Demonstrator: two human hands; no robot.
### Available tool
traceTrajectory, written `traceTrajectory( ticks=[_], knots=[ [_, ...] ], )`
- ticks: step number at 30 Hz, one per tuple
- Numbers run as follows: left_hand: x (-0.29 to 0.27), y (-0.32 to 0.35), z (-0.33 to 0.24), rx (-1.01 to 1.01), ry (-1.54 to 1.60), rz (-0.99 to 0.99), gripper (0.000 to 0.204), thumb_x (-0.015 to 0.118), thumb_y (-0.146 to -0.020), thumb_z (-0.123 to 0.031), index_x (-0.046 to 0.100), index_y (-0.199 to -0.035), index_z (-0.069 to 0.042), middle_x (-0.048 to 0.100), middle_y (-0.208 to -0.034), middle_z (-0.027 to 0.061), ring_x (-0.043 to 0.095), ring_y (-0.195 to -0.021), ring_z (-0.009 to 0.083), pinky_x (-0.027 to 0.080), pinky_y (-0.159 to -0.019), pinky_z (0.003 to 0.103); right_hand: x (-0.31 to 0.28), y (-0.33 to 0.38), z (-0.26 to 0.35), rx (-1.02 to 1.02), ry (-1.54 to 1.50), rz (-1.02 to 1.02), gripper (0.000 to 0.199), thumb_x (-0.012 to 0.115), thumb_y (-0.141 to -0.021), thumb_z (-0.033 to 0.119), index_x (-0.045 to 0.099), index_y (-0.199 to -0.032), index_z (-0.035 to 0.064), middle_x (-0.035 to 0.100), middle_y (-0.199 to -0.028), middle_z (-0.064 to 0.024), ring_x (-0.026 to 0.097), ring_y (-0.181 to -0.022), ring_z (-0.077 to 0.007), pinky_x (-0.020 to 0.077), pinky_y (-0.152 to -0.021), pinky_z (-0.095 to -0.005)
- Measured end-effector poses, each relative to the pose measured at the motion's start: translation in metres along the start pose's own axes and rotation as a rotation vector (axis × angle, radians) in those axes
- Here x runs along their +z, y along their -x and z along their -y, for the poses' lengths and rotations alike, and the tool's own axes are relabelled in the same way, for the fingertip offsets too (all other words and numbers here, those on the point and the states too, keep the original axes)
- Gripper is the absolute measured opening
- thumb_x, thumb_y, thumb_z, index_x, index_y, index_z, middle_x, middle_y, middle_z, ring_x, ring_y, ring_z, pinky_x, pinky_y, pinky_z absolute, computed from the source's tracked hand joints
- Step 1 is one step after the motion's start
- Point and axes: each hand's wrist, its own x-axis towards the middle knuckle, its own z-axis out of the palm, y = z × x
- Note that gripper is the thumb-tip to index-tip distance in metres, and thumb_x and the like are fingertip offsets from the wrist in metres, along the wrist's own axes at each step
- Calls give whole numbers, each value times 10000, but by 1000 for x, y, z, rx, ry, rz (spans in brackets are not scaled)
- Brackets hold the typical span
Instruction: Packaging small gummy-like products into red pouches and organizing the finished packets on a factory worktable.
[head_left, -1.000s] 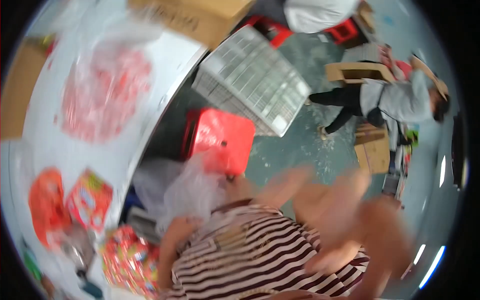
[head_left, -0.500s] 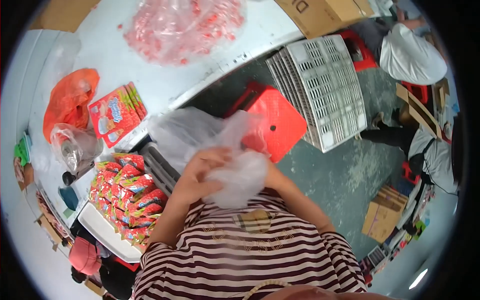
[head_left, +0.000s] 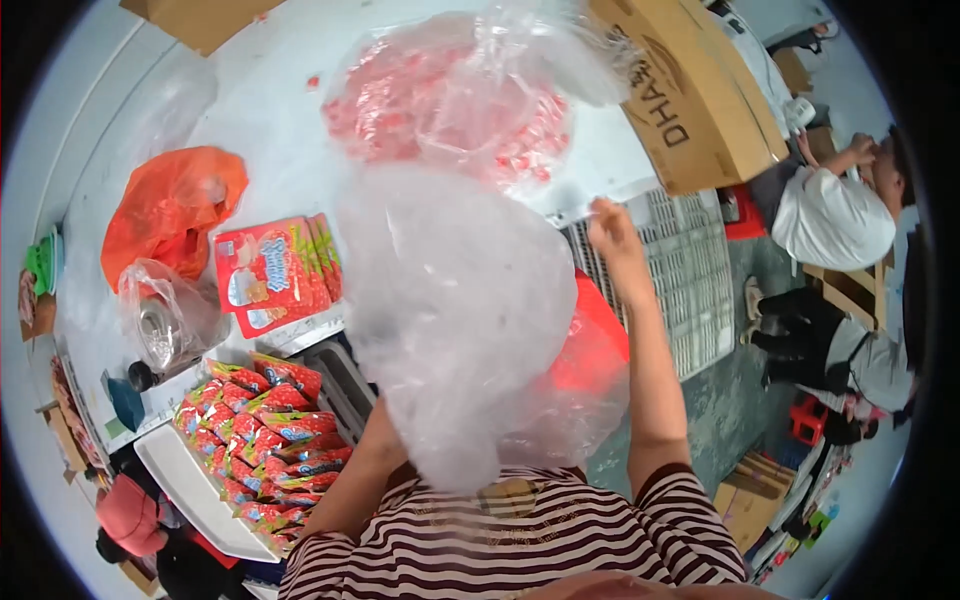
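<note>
A large translucent plastic bag (head_left: 450, 290) billows in front of my chest, puffed out and partly blurred. It covers my left hand, so those fingers are hidden; only the left forearm shows, running up behind the bag's lower side. My right hand (head_left: 617, 245) is raised to the right of the bag, apart from it, near the table's edge. Its fingers are curled in, and whatever they may hold cannot be made out. Beyond the bag, a clear bag of small red-and-white pieces (head_left: 400, 105) lies on the white table (head_left: 270, 100).
Red snack packets (head_left: 270, 430) fill a white tray (head_left: 190, 490) at the left. Flat red packs (head_left: 270, 270), an orange bag (head_left: 170, 210) and a cardboard box (head_left: 690, 90) sit on the table. A red stool (head_left: 603, 320) and grey crates (head_left: 690, 270) stand at right; people sit beyond.
My right hand has moved from the crumpled bag up and to the right. The bag has spread and puffed out, now covering my left hand. The view has shifted.
</note>
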Motion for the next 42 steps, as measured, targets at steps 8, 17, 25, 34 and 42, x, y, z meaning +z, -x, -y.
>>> traceTrajectory(
  ticks=[8,17,25,34,42],
  knots=[
    [-86,-4,-59,395,-172,-513,428,566,-819,-210,503,-1193,-10,535,-1168,146,518,-1047,267,413,-922,356,52,-120,-91,16,1169,-496,643,379,-880,543,329,-1371,131,221,-1460,-153,145,-1352,-352,21,-1020,-634],
    [-161,-43,-161,884,-212,-864,426,525,-862,-203,461,-1230,0,534,-1158,126,520,-1018,217,425,-899,312,57,-114,-87,21,1190,-518,612,385,-884,523,355,-1362,142,252,-1448,-153,189,-1339,-352,37,-1034,-609],
    [-206,-196,-248,1012,-421,-898,403,494,-883,-173,445,-1235,17,531,-1153,130,519,-1009,209,430,-901,316,62,-115,-75,63,1133,-522,608,415,-877,497,351,-1363,139,248,-1445,-163,183,-1339,-357,39,-1030,-618],
    [-29,-494,-353,345,-987,-485,646,630,-796,-363,434,-1266,34,441,-1315,204,428,-1197,315,347,-991,384,49,-108,-59,41,1192,-472,517,474,-872,409,457,-1282,94,388,-1352,-193,336,-1257,-381,158,-1024,-594],
    [27,-483,-335,641,-668,-86,521,518,-884,-300,428,-1276,31,505,-1220,213,480,-1152,293,353,-993,370,-108,-171,136,-562,838,-360,221,473,-861,89,561,-1038,-8,561,-1046,-185,540,-966,-300,415,-841,-386]
  ],
)
